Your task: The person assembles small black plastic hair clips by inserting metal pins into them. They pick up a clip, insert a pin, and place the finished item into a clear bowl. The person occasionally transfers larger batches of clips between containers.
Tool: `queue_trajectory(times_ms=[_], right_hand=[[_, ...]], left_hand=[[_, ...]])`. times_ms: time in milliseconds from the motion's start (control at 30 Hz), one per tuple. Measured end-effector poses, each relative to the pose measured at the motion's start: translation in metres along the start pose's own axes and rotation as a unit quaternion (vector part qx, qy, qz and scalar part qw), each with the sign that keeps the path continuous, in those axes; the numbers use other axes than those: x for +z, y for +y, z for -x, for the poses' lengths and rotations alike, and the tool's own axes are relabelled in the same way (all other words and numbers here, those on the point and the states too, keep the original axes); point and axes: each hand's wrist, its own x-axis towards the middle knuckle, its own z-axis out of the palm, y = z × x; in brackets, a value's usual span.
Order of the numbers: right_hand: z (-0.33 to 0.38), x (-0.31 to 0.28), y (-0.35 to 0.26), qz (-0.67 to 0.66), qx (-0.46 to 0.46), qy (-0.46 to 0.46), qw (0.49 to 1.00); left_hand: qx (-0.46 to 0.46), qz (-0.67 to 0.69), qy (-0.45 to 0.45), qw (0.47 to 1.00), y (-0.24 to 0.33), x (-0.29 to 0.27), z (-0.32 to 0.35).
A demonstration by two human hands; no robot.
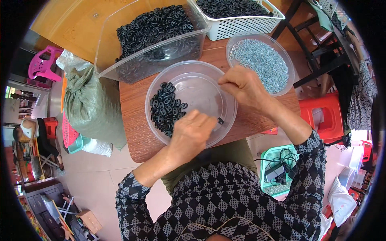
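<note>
Left of centre in the frame, black pieces [163, 110] lie in our round tub [197, 90]. At centre, our left hand [194, 127] is curled; its hold we cannot tell. Right of centre, our right hand [243, 83] pinches narrow, contents hidden; a careless swing could tip the upper-right bowl [291, 69], spilling screws [261, 60].

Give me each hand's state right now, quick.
Left hand: curled over the clear tub; fingertips hidden, so its grip cannot be told.
Right hand: closed in a pinch; whether it holds anything cannot be told.
</note>
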Motion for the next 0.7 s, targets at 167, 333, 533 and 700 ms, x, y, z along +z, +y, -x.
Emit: queue_trajectory(times_ms=[167,333,533,700], right_hand=[[0.002,-0.004,-0.008,-0.063,0.078,-0.006,0.995],[0.012,-0.001,-0.007,-0.105,0.082,-0.012,0.991],[0.022,0.005,-0.011,-0.103,0.037,0.026,0.994],[0.031,0.005,-0.008,-0.098,-0.009,0.059,0.993]], left_hand=[[0.055,0.001,-0.04,0.998,-0.007,0.035,-0.015],[0.057,0.008,-0.07,0.996,-0.009,0.038,-0.024],[0.017,0.007,-0.094,0.995,-0.013,0.036,-0.021],[0.026,-0.004,-0.101,0.995,-0.01,0.027,-0.023]])
